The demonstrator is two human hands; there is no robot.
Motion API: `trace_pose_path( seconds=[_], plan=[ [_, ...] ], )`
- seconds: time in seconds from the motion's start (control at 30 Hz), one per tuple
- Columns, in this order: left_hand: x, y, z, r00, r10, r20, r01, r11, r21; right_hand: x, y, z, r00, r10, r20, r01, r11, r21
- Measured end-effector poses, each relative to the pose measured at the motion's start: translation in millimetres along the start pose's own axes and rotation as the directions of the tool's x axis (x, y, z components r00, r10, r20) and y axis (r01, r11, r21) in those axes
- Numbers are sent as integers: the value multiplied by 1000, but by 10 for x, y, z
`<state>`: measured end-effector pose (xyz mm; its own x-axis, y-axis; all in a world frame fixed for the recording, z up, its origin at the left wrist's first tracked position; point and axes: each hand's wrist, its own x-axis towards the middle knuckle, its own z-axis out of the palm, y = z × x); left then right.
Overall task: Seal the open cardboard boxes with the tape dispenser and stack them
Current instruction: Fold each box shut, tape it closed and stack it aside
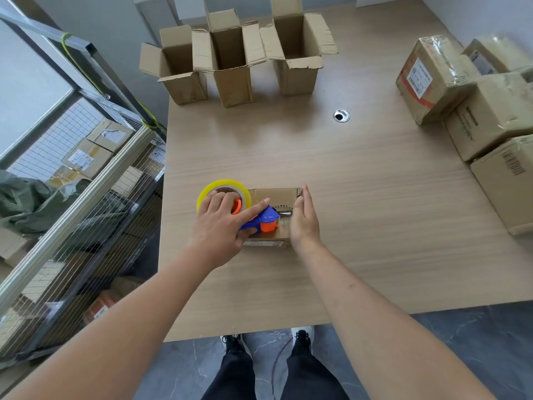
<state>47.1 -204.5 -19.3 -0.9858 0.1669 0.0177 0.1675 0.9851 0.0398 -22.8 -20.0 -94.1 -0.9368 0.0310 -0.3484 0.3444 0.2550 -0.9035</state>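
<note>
A blue-and-orange tape dispenser (261,220) with a yellow tape roll (222,189) is seen on a brown cardboard box (277,197), upon a pale wood-grain desk (375,212).

Bare forearms, no sleeves — black trousers (277,376) below, and black shoes (302,337) with white soles — laces black too.
</note>
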Motion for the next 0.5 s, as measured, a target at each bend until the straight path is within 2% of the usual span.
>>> trace_pose_path(
  seconds=[0.13, 0.3, 0.4, 0.5],
  plan=[
    [17, 17, -36, 999, -5, 37, 5, 1000, 12, 24, 97, 4, 1000, -24, 16, 27, 984, -176],
    [127, -54, -256, 980, 49, 193, -57, 998, 36, 37, 85, 1, 999, -38, -26, 33, 986, -165],
    [296, -120, -467, 949, 49, 312, -64, 997, 37, 35, 29, 18, 999, -19, -30, 11, 969, -249],
    [496, -151, -628, 877, -4, 480, 48, 996, -79, 16, -48, 49, 1000, 10, -29, -19, 934, -356]
  ],
)
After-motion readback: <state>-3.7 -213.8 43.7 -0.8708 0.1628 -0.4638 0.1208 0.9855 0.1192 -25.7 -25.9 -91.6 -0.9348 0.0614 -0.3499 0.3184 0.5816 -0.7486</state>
